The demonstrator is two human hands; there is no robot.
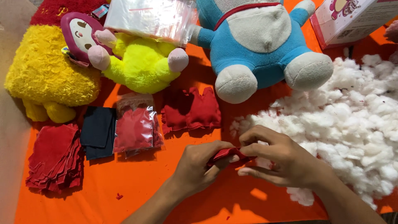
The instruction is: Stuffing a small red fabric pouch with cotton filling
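Observation:
My left hand (pixel 198 166) and my right hand (pixel 277 159) meet near the front of an orange cloth (pixel 137 186), both pinching a small red fabric piece (pixel 227 153) between their fingers. Just right of them spreads a big heap of white stuffing fluff (pixel 352 124), and my right hand rests against its edge. Two stuffed red fabric pieces (pixel 191 108) lie a little behind my hands.
A stack of red fabric pieces (pixel 54 157) lies front left, beside dark blue fabric (pixel 98 132) and clear bags of red fabric (pixel 137 128). Behind stand a yellow plush (pixel 45 79), a neon yellow plush doll (pixel 141 62), a blue and white plush (pixel 259 45), a clear plastic bag (pixel 149 18) and a box (pixel 352 18).

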